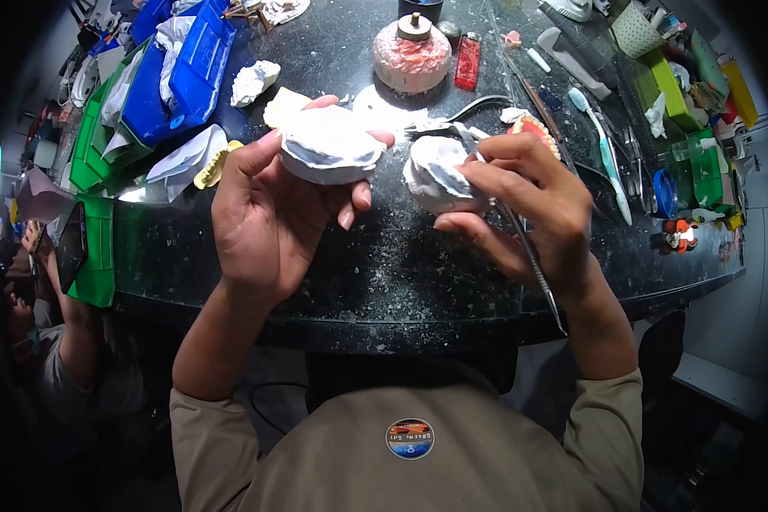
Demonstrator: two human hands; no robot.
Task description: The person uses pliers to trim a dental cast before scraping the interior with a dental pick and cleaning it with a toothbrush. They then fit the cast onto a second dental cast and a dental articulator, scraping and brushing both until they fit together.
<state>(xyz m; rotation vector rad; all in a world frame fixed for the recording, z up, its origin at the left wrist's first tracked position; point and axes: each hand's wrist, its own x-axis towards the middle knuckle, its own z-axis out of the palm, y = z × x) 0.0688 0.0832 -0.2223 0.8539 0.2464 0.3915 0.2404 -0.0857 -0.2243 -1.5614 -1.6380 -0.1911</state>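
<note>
A white plaster piece [331, 154] with a grey uneven face is held up by my left hand [269, 200], its fingers curved around the sides and underneath. My right hand [533, 200] has its fingers round a second white plaster piece [435, 177], tilted over the dark table. A thin metal tool [533, 260] is also in my right hand, its pointed lower end slanting towards the table's front edge. The two plaster pieces are apart, side by side. Behind them lies brightly lit white material [380, 107], partly washed out by glare.
Blue bins [200, 77] and a green bin [94, 247] stand at the left. A round pink-stained block [412, 60] and a red lighter [468, 61] sit at the back. To the right lies a toothbrush [603, 149]. A co-worker's arm [75, 324] shows at far left.
</note>
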